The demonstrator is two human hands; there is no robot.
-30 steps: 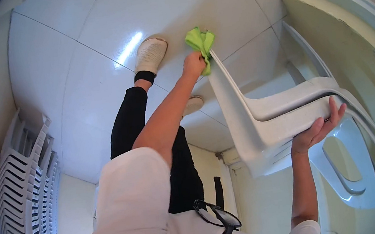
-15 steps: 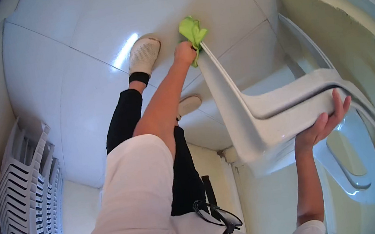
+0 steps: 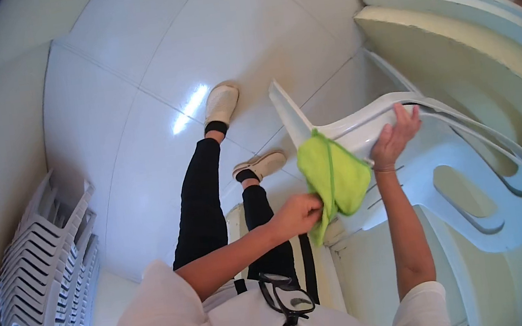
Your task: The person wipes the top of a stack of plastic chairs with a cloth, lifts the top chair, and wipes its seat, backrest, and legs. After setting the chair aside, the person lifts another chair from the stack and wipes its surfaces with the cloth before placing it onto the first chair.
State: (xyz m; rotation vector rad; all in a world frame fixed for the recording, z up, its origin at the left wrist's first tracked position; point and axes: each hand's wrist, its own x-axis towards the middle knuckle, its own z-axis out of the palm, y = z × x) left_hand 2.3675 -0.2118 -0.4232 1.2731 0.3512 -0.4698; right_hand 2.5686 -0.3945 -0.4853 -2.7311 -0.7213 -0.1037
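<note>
Bunched in my left hand [image 3: 301, 214] is a bright green cloth [image 3: 336, 176], hanging in front of the seat corner of a white plastic chair [image 3: 504, 230]. The fingers of that hand are closed on the cloth's near edge. My right hand [image 3: 397, 135] grips the chair along its armrest edge, fingers curled over the top. The chair leans tilted, one leg [image 3: 291, 113] pointing out over the tiled floor and its backrest with oval cutouts towards the right. The cloth hides part of the leg and seat.
A tall stack of white plastic chairs [image 3: 45, 277] stands by the wall at the left. White panels and a cream ledge [image 3: 449, 39] curve along the right. My feet in beige shoes [image 3: 222, 104] are on the tiles. Eyeglasses [image 3: 289, 298] hang at my shirt front.
My left hand with the cloth has come back from the end of the chair leg to near the seat corner. The chair and my right hand have shifted up and left in view.
</note>
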